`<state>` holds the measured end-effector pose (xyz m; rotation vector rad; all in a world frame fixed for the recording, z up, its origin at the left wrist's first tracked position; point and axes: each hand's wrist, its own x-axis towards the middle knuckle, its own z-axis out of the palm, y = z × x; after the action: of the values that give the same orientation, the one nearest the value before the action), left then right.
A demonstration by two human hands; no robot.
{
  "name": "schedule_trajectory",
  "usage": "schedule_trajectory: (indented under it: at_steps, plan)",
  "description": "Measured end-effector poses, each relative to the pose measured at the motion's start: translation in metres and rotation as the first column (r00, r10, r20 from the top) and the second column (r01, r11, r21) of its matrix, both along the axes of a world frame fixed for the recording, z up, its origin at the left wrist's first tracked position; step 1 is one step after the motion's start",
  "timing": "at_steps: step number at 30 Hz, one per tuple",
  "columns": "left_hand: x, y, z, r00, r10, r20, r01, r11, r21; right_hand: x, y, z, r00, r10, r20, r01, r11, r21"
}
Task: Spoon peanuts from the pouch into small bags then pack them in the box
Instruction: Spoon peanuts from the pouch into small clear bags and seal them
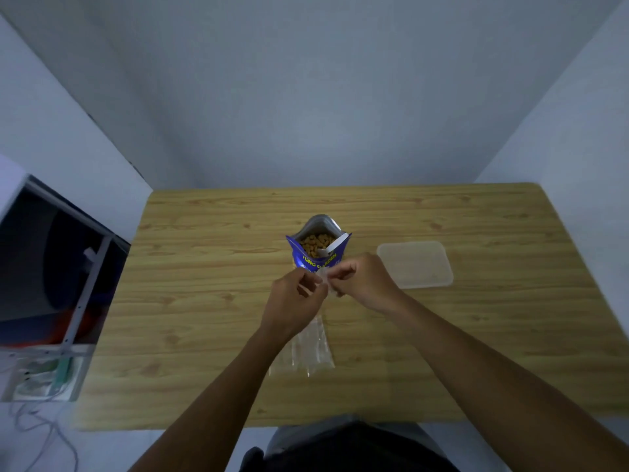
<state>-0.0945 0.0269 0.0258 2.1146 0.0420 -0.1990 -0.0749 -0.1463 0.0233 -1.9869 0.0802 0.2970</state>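
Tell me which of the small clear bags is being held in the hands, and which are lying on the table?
The small bag pinched at its top between the left hand and right hand is lifted. The other bags lie flat on the table, nearer the person.

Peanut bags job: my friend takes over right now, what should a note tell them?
Left hand and right hand: both pinch the top of one small clear bag, seemingly opening it.
Pouch: upright and open behind the hands, peanuts inside, spoon handle sticking out.
Spare bags: flat on the table below the hands.
Box: right of the pouch, looks empty.
Done: no filled bag visible.
Left: fill the bags, pack them.
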Motion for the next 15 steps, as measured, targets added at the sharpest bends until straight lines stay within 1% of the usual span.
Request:
schedule_trajectory:
  at_steps: [2,4,5,7,11,13,15]
  plan:
    - [0.002,0.009,-0.005,0.992,-0.09,0.086,0.089,0.996,0.016,0.003,-0.001,0.005,0.999,0.015,-0.03,-0.015,1.0,0.008]
    - [0.007,0.015,-0.005,0.957,-0.237,0.167,0.233,0.971,0.047,0.007,-0.003,0.011,0.999,0.027,-0.039,-0.027,1.0,-0.004]
    - [0.011,0.017,-0.005,0.931,-0.303,0.203,0.291,0.953,0.086,0.009,-0.003,0.015,0.999,0.033,-0.036,-0.033,0.999,-0.005]
    - [0.02,0.017,-0.006,0.895,-0.383,0.229,0.351,0.921,0.17,0.013,-0.003,0.02,0.999,0.051,-0.016,-0.051,0.999,-0.002]
    - [0.032,0.017,-0.006,0.865,-0.418,0.279,0.332,0.892,0.305,0.019,-0.004,0.026,0.996,0.083,0.022,-0.083,0.997,-0.012]
    - [0.034,0.015,-0.004,0.836,-0.422,0.352,0.281,0.879,0.386,0.023,-0.003,0.025,0.996,0.084,0.042,-0.083,0.996,-0.032]
    - [0.036,0.013,-0.002,0.802,-0.409,0.436,0.211,0.876,0.434,0.027,-0.002,0.024,0.994,0.085,0.067,-0.081,0.995,-0.053]
